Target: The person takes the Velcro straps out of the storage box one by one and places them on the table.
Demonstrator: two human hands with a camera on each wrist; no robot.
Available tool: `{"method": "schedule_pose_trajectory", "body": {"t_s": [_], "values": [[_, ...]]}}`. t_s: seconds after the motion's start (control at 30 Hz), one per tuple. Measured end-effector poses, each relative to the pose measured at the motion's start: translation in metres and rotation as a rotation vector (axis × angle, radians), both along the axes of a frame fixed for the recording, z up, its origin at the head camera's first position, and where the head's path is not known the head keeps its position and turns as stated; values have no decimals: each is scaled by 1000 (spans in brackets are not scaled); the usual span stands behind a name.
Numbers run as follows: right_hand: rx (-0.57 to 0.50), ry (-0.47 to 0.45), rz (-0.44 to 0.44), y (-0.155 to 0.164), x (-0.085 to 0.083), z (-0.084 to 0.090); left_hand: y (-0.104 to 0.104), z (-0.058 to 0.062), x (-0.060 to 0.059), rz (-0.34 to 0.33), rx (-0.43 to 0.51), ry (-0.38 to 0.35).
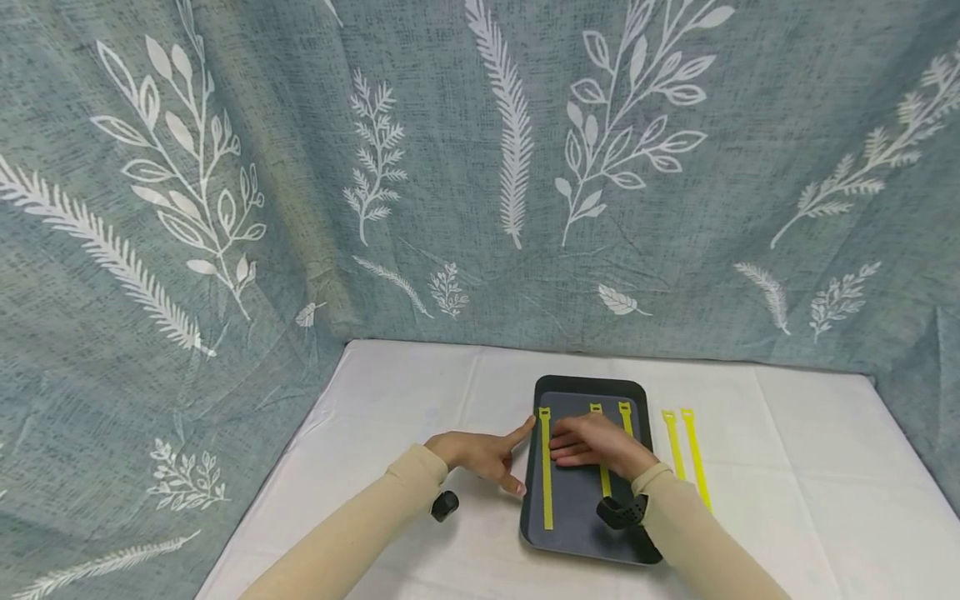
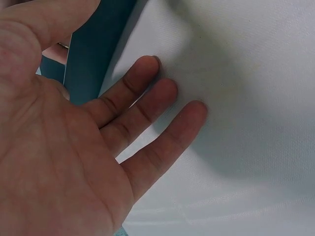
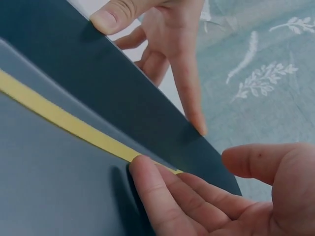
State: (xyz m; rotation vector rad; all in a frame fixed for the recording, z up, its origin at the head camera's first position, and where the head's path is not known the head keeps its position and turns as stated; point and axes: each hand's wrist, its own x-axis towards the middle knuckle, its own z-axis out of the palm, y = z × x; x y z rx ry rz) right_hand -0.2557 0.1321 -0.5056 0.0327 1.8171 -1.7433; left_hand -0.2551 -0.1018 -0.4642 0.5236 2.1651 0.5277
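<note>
Hands at the dark rectangular plastic tray [image 1: 587, 390].
Left hand [image 1: 480, 454], fingers straight, touches the tray's left rim; right hand [image 1: 596, 444] rests flat-fingered on yellow strips [image 1: 546, 467] inside it.

The tray [image 1: 587, 389] looks like dark plastic with a matt, smooth finish; its raised rim is a shade darker than the flat floor, and neither throws a sharp glint. The yellow strips [image 1: 546, 475] lying in it and to its right seem to be thin, flexible plastic or woven tape, matt and even. The surface [image 1: 405, 392] is covered by white cloth, finely woven, dull, with soft creases. Behind it, at the far side, hangs a grey-green curtain [image 1: 450, 125] of coarse, linen-like weave printed with flat white leaves. The sleeves [image 1: 360, 533] are smooth beige knit fabric.
</note>
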Motion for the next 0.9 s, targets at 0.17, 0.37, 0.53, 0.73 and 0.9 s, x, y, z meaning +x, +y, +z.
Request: {"method": "schedule_pose_trajectory", "body": {"t_s": [0.17,0.37,0.53,0.73,0.9], "values": [[-34,6,12,-4,2,0,0,0,0,3,2,-4],[-43,12,24,-9,4,1,1,-1,0,6,22,-17],[-53,14,53,-14,5,0,1,-1,0,-3,27,-18],[-63,15,80,-20,2,-1,-1,2,0,-1,10,-6],[-46,5,86,-25,-2,-4,-2,1,0,-1,10,-9]]}}
